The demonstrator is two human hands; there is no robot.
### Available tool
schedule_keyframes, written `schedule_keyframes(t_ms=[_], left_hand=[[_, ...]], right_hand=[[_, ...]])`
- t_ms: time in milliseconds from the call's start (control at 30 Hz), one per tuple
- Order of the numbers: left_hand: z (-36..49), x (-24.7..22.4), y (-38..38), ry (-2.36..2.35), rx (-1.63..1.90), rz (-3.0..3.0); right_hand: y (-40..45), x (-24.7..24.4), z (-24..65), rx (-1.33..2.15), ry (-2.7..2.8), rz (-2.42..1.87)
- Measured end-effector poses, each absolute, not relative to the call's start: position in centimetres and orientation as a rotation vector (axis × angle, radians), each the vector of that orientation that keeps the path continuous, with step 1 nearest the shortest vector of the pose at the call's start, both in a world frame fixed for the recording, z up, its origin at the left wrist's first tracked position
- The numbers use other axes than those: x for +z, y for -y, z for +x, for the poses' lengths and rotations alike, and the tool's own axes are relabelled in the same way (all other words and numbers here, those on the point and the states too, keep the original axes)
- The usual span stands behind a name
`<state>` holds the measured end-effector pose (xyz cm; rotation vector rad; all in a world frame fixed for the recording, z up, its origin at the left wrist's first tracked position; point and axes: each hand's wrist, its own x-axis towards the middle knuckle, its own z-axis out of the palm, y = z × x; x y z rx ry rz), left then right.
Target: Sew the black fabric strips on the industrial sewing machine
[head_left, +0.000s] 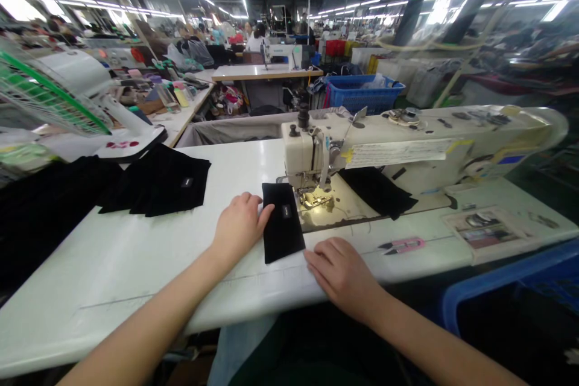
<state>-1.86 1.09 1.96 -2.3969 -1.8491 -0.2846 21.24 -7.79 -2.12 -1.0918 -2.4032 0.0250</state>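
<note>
A black fabric piece (283, 229) with a small label lies on the white sewing table (181, 259), its right edge beside the needle area of the sewing machine (301, 154). My left hand (239, 220) is at the piece's left edge, thumb on the cloth, the other fingers bent and apart from the thumb. By the lower right corner of the cloth is my right hand (339, 271), its fingers curled together; whether they pinch anything is too small to tell. A second black piece (377, 190) lies under the machine arm.
Overlapping black pieces (158, 184) lie at the left, near a fan (67, 90) and a dark cloth heap (49, 211). Pink snips (404, 245) rest on the table at the right. A blue basket (461, 295) stands at the lower right.
</note>
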Motion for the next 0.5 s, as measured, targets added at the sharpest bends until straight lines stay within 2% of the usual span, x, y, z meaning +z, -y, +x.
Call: schedule_keyframes(t_ms=[100,333,400,500], left_hand=[[-1.4,2.2,-3.0,2.09,-0.109,-2.294],[-1.0,1.5,-3.5,2.135,-0.127,-2.343],[-0.9,1.1,-3.4,2.152,-0.232,-2.386],[-1.1,0.5,-3.6,2.284,-0.666,-2.421]], right_hand=[[7.9,-2.2,21.4,0.002,2.414,-1.08],[7.8,-2.2,21.5,0.021,2.418,-1.082],[7.8,-2.2,21.4,0.032,2.423,-1.087],[7.9,-2.4,21.4,0.037,2.415,-1.074]])
